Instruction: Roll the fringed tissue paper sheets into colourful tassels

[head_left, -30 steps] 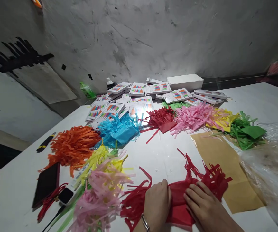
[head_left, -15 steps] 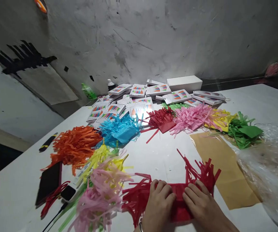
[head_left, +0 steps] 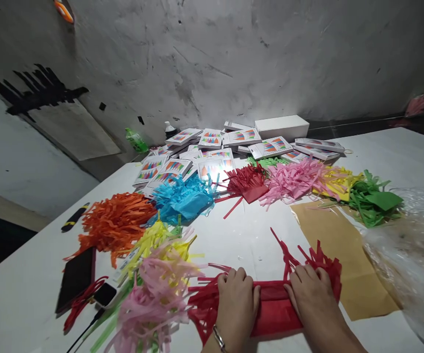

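A red fringed tissue paper sheet (head_left: pixel 276 316) lies at the table's near edge, its plain middle band between two cut fringes and its far edge folded over. At the left end of that fold, my left hand (head_left: pixel 236 304) has its fingers curled over the paper, thumb pointing inward. My right hand (head_left: pixel 309 299) grips the right end the same way. Fringe spreads out beyond both hands. Pink tissue strips (head_left: pixel 153 289) are close to the left hand's outer side. A brown paper sheet (head_left: pixel 348 264) lies to the right of the right hand.
Fringed bundles in orange (head_left: pixel 118 218), blue (head_left: pixel 186 198), dark red (head_left: pixel 247 181), pink (head_left: pixel 293 179) and green (head_left: pixel 374 198) form an arc. Behind them are piled flat boxes (head_left: pixel 210 139). Clear plastic film (head_left: pixel 414 255) covers the right side; a phone (head_left: pixel 75 279) lies left.
My hands have moved farther apart along the fold and slightly away from me. More of the red paper's middle band now shows between them.
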{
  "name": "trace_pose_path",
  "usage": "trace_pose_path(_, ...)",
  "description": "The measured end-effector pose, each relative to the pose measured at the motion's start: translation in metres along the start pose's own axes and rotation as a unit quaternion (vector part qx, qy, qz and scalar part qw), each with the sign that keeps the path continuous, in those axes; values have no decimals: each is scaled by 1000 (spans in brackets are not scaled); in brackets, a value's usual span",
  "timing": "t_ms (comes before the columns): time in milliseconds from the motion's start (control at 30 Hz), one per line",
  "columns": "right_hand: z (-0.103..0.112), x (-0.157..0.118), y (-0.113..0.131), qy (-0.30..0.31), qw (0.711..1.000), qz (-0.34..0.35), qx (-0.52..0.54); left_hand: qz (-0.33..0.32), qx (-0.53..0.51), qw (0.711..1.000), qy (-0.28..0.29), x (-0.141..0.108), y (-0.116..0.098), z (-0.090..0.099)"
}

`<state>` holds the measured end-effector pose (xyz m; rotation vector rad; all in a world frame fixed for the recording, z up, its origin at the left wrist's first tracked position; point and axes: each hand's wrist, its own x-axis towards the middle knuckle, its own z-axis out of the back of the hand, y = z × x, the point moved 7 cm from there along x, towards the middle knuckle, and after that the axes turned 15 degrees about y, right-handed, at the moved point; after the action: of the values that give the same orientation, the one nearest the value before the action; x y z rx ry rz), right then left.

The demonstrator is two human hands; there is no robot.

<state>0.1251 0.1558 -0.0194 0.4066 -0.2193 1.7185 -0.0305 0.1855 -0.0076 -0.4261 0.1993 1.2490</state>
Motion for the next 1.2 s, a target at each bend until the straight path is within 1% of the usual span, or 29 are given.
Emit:
trace_pose_path(33,0,0,1,7,1000,6,2,2,4,1000,2,2,-1,1)
trace_pose_path(67,1,0,5,17,999,31,12,0,6,1000,3,3,-1,1)
trace_pose_path(167,3,-9,24,28,983,173,55,-7,7,1000,-5,3,0,-2)
trace_pose_path(200,4,-12,29,28,976,207,64,-8,6,1000,-14,3,1,-3)
trace_pose_path(233,4,-14,32,27,972,222,66,-9,0,1000,-26,1,3,-3)
trace_pose_path(300,4,-14,32,37,973,215,78,-36,-23,997,-65,-2,4,-3)
trace_pose_path(367,7,-10,29,47,974,187,120,-103,-34,988,-114,-7,0,-2)
trace_pose_path(433,10,-7,26,62,971,163,165,-178,-20,970,-161,-13,-7,-2)
trace_pose_path(467,10,-5,26,73,969,158,173,-204,-8,962,-180,-15,-10,-3)
trace_pose_path(500,11,-5,28,81,969,162,166,-221,0,956,-194,-17,-11,-4)
trace_pose_path(567,11,-7,34,80,972,189,119,-237,5,950,-201,-17,-13,-7)
trace_pose_path(633,9,-13,35,65,972,215,67,-239,9,952,-189,-16,-12,-11)
trace_pose_path(700,6,-20,31,55,970,231,44,-231,13,957,-172,-16,-9,-16)
trace_pose_path(767,7,-29,23,35,968,244,51,-231,13,961,-150,-17,-5,-20)
trace_pose_path(833,12,-37,16,2,967,244,73,-237,10,964,-118,-18,-2,-25)
trace_pose_path(867,14,-39,13,-9,968,233,90,-237,7,966,-99,-18,-2,-27)
trace_pose_path(933,15,-38,6,0,973,186,138,-219,-1,974,-65,-17,0,-29)
trace_pose_path(1000,12,-35,0,35,973,121,196,-184,-11,982,-34,-14,1,-29)
trace_pose_path(1067,6,-32,-6,74,968,68,229,-146,-28,989,-9,-9,1,-26)
trace_pose_path(1133,2,-29,-11,99,968,36,227,-118,-49,992,9,-5,0,-22)
trace_pose_path(1200,0,-28,-15,114,971,20,209,-107,-64,992,22,-1,-3,-16)
